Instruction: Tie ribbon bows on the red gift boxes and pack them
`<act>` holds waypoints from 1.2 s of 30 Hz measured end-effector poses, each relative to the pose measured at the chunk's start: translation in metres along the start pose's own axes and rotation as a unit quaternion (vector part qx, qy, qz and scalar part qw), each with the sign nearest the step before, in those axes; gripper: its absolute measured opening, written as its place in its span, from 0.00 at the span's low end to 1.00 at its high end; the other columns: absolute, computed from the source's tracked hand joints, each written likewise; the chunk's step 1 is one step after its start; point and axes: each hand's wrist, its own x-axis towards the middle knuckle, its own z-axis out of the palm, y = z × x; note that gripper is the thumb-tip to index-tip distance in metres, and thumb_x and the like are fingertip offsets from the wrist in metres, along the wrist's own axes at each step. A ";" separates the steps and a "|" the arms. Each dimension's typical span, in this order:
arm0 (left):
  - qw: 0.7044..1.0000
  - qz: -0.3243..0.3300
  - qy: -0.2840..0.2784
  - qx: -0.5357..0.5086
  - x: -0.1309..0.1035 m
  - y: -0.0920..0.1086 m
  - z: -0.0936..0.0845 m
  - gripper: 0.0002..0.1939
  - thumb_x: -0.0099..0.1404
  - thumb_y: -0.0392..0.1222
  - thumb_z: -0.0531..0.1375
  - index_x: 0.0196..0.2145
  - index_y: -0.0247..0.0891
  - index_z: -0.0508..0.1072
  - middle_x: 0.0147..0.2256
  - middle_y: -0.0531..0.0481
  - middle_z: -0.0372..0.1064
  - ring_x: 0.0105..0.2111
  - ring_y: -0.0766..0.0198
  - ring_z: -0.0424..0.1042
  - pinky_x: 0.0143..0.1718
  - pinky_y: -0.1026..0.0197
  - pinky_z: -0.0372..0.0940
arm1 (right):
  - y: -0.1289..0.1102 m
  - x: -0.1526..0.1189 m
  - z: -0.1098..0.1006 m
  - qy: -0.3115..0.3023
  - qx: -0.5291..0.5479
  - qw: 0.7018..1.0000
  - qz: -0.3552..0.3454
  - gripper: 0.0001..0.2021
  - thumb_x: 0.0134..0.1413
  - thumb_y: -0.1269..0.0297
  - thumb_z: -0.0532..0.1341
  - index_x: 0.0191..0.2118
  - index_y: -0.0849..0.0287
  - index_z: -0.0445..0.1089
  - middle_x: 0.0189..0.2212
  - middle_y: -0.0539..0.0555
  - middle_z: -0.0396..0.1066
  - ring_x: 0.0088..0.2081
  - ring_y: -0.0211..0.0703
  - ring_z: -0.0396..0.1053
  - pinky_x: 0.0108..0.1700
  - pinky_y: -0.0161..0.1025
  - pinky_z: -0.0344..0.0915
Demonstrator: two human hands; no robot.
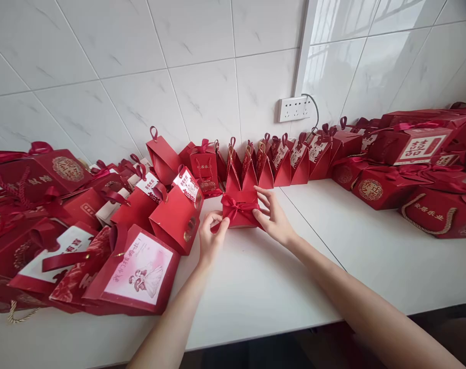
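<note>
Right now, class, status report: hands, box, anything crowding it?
Left hand at bow, left side; right hand at right side. Red box between hands. Standing boxes close behind.

We hold both bare forearms (pixel 171 320) stretched forward and inward, our left hand (pixel 210 233) curled with thumb (pixel 221 230) and fingers (pixel 210 219) close together, our right hand (pixel 276 218) more loosely spread.
</note>
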 end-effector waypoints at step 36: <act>0.990 0.065 -0.124 0.024 -0.006 -0.002 0.001 0.16 0.58 0.49 0.59 0.19 0.38 0.66 0.48 0.43 0.67 0.51 0.52 0.68 0.52 0.51 0.64 | 0.002 0.006 -0.004 0.134 -0.019 0.991 0.005 0.13 0.54 0.51 0.57 0.30 0.55 0.59 0.47 0.61 0.65 0.60 0.51 0.56 0.51 0.49 0.65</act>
